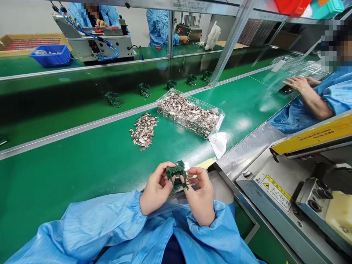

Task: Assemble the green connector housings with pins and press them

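Between my two hands, close to my body at the table's near edge, is a green plastic frame (176, 171) with an open middle. My left hand (157, 190) grips its left side, thumb in front and fingers curled behind. On the other side, my right hand (200, 194) is closed on the frame's right edge, where pale metal pieces show by the fingertips. Whether the right fingers also hold a small piece cannot be made out. Ahead lies a loose pile of small silvery metal parts (144, 130). Beyond it to the right, a clear plastic box (220, 123) holds many more.
Several similar green frames (144, 90) stand spaced along the dark green belt. A white paper scrap (219, 144) lies by the box. To my right is a machine (277, 192) with a warning label. A co-worker's hands (298, 83) work at the far right; others sit across.
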`<state>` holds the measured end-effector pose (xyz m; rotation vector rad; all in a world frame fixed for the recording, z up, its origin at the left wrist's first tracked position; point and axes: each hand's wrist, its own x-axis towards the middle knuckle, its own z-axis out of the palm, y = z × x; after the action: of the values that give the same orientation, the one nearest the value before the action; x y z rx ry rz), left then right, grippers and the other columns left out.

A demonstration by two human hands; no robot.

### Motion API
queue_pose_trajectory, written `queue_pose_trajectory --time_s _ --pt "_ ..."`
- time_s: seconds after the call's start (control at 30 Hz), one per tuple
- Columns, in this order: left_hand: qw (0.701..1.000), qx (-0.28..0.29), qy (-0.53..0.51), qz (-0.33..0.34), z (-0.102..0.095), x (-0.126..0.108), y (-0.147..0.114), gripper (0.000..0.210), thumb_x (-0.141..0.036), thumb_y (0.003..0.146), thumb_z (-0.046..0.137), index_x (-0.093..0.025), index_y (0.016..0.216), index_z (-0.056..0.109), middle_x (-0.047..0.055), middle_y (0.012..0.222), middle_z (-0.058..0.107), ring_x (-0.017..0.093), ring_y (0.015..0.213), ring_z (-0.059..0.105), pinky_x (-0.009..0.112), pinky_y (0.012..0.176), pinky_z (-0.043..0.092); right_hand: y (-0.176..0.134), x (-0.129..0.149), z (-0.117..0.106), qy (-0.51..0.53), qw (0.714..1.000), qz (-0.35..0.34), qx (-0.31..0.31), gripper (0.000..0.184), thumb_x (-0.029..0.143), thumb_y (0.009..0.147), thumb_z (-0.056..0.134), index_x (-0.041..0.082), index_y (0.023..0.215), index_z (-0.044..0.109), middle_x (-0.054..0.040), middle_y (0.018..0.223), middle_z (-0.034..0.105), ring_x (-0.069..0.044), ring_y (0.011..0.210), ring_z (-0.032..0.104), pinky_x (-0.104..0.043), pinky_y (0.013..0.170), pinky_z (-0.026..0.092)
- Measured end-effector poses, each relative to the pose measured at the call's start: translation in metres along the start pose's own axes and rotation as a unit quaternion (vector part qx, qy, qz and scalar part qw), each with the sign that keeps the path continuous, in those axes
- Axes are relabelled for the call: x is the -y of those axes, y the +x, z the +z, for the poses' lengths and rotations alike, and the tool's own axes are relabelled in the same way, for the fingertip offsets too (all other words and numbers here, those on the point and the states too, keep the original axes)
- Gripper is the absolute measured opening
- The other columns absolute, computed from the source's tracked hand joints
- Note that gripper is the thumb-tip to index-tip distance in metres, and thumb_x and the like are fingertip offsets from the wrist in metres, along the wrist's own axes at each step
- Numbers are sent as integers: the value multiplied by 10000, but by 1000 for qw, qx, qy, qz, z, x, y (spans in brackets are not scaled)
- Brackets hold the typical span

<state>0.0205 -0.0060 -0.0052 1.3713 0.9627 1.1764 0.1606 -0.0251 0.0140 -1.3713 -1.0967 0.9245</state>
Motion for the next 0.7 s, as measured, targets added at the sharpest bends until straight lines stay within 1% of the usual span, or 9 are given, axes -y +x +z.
queue_pose_trajectory --time_s 0.1,0.17,0.27,0.33,0.43,0.57,0.63,0.7 --pt "1000 -12 4 -13 2 -3 -2 268 -275 895 593 -219 1151 534 16 872 611 107 723 568 178 618 459 0 -1 0 63 997 33 19 218 258 746 720 215 899 570 -10 833 610 -160 755 587 -243 610 489" --pt "1000 -17 0 -15 3 -5 -3 270 -264 887 597 -214 1145 535 16 873 617 109 727 571 181 630 468 0 -1 1 86 995 51 23 222 264 729 741 210 866 574 -5 791 605 -149 708 570 -227 569 470" --pt "999 -27 -7 -16 5 -7 -2 253 -229 872 593 -207 1120 546 21 891 631 111 743 581 183 654 481 1 -1 2 103 993 55 18 214 256 719 753 206 821 572 5 759 588 -129 645 532 -212 531 442" --pt "999 -34 -3 -19 6 -8 -2 245 -206 858 594 -207 1100 557 20 898 640 109 746 584 180 657 482 1 -2 3 120 991 54 20 219 252 711 755 208 776 551 13 733 569 -126 635 514 -213 537 439" --pt "999 -40 7 -26 6 -8 -3 258 -170 834 595 -206 1088 566 20 906 650 109 740 587 177 641 479 0 -4 5 147 987 62 23 276 257 687 769 210 712 498 26 693 541 -124 625 491 -217 558 435" --pt "999 -31 31 -30 6 -7 -7 282 -147 816 598 -204 1091 573 12 866 651 104 699 578 173 607 466 -4 -3 6 173 981 78 31 334 258 676 781 213 690 450 44 654 518 -110 593 465 -212 560 421" --pt "999 -22 37 -26 6 -8 -8 279 -157 816 606 -201 1090 577 15 865 652 104 699 582 176 610 471 -5 -2 3 169 982 73 34 321 273 685 784 211 697 469 40 661 524 -114 606 479 -217 572 432" --pt "999 -20 37 -18 5 -10 -5 265 -182 813 628 -195 1074 583 27 899 654 111 732 597 183 634 487 -4 -5 -6 152 985 68 37 272 315 710 777 206 743 531 22 693 553 -129 638 514 -231 592 458"
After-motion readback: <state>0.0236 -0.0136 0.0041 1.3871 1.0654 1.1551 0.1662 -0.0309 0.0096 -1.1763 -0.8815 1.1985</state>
